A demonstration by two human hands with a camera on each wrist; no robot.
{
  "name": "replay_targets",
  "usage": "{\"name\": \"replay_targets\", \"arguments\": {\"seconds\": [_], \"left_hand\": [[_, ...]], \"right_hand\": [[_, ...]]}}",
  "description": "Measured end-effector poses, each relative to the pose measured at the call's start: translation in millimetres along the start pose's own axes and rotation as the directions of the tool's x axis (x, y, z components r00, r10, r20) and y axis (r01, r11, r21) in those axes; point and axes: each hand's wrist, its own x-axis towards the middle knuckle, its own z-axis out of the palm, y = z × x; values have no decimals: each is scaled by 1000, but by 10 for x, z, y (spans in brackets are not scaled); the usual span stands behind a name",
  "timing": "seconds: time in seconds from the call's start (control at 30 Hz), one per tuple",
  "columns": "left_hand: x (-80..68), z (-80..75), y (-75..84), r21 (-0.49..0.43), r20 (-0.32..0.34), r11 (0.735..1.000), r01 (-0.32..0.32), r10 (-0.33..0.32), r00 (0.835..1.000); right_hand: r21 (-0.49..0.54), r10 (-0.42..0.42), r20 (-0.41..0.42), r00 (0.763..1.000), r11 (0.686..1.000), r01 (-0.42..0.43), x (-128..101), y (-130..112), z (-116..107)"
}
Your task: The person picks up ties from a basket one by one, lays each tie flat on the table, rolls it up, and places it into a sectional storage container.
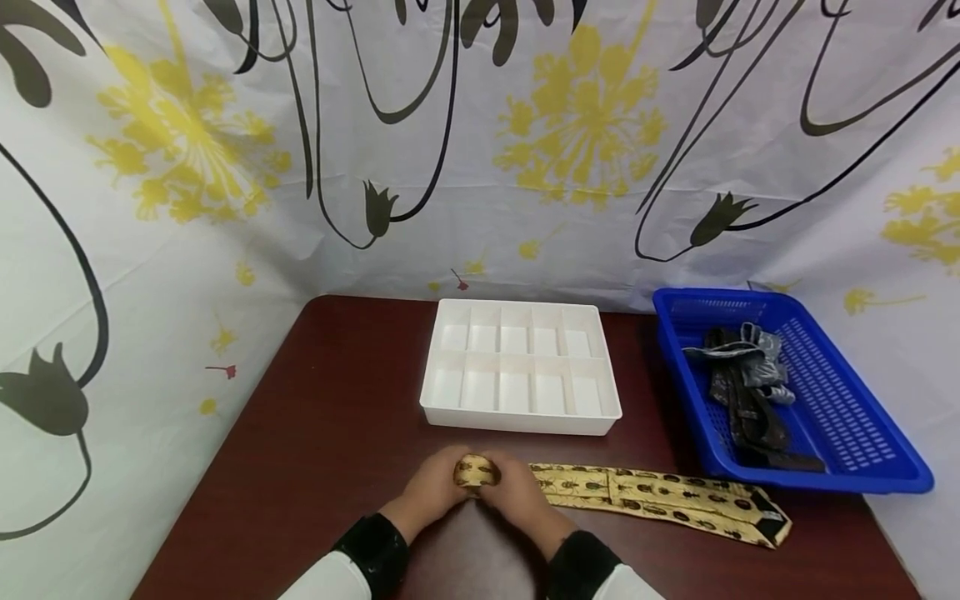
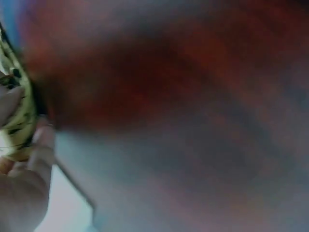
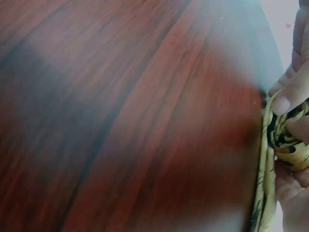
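Note:
A yellow necktie (image 1: 660, 492) printed with dark insects lies stretched to the right along the brown table, its wide pointed end at the far right with a dark lining patch showing. Its other end is wound into a roll (image 1: 474, 471), held between both hands. My left hand (image 1: 429, 490) grips the roll from the left and my right hand (image 1: 521, 497) from the right, where the flat length runs out. Coiled layers of the roll (image 3: 292, 152) show edge-on in the right wrist view, with fingertips pressed to them. In the left wrist view only part of the patterned cloth (image 2: 24, 121) appears.
Behind the hands stands a white tray (image 1: 517, 422) divided into several compartments, with nothing in them. To the right, a blue plastic basket (image 1: 862, 408) contains several dark and grey strips of cloth (image 1: 750, 392). A patterned curtain (image 1: 465, 233) hangs around the table.

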Motion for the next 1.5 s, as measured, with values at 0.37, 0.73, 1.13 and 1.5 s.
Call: {"name": "replay_targets", "arguments": {"seconds": [0.37,0.73,1.13,1.5], "left_hand": [[42,24,-38,-37,2,999,-10,10,1000],[44,-37,217,278,23,960,-13,7,1000],[73,-32,486,492,63,866,88,-136,989],[22,14,72,-17,4,1000,1,-1,1000]], "right_hand": [[105,5,12,1000,994,-6,-36,68,-37],[-96,-24,28,999,995,27,-31,-22,-70],[-249,-46,0,999,967,45,-3,-225,-77],[27,-16,16,1000,1000,16,-5,44,-80]]}}
